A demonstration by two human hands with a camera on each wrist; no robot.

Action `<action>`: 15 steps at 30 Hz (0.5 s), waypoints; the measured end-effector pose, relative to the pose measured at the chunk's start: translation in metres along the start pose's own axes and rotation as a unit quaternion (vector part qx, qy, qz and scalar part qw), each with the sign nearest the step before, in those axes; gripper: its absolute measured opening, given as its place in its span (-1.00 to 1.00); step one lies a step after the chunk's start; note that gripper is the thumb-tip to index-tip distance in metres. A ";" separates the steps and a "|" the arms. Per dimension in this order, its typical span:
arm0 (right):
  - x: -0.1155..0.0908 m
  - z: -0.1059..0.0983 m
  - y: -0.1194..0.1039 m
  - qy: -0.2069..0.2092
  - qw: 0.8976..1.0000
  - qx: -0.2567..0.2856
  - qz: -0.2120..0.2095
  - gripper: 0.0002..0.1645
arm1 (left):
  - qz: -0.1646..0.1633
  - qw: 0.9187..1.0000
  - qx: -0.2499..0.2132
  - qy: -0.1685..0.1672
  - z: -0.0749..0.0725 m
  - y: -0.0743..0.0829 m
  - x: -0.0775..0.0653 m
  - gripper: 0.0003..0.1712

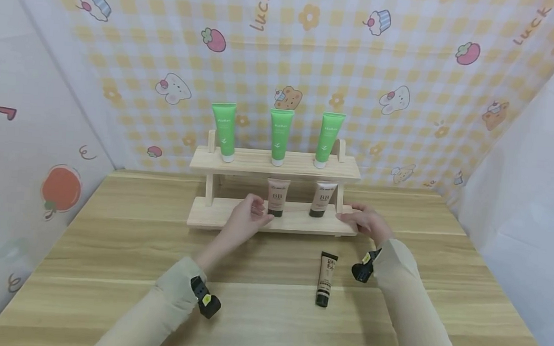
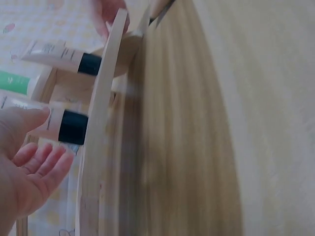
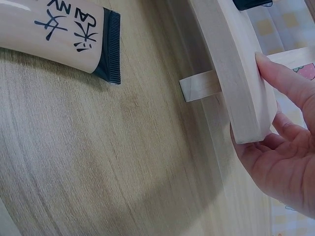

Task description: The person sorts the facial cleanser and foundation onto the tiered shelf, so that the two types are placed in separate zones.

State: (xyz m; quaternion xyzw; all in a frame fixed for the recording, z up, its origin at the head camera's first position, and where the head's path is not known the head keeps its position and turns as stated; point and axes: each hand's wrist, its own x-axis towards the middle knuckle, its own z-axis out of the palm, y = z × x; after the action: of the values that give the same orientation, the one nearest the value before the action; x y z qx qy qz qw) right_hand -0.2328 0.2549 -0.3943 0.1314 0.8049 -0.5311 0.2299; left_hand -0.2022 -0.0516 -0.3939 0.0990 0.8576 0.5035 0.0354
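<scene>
A two-tier wooden display shelf stands at the back of the table. On its lower board stand two beige BB cream tubes with black caps, one in the middle and one at the right. My left hand is beside the middle tube, thumb across its front in the left wrist view, other fingers loosely bent apart from it. With my right hand I grip the right end of the lower board, thumb on top and fingers underneath, as the right wrist view shows.
Three green tubes stand on the upper board, at left, middle and right. Another beige tube with black ends lies on the table in front of the shelf. Behind hangs a checked, printed cloth.
</scene>
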 end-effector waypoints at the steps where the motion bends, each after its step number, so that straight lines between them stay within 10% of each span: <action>1: 0.001 0.000 0.000 0.003 1.000 0.000 -0.001 -0.11 | -0.002 1.000 0.001 -0.006 0.002 0.000 -0.002 -0.51; 15: -0.003 -0.001 -0.002 -0.013 1.000 0.004 0.011 0.01 | -0.014 0.997 0.015 -0.076 0.030 0.007 -0.012 -0.56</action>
State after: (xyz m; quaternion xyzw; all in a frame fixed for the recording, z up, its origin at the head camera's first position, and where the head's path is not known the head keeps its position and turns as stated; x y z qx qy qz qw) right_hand -0.2317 0.2554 -0.3911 0.1338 0.7983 -0.5333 0.2459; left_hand -0.1843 -0.0256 -0.4030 0.1261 0.8611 0.4810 0.1062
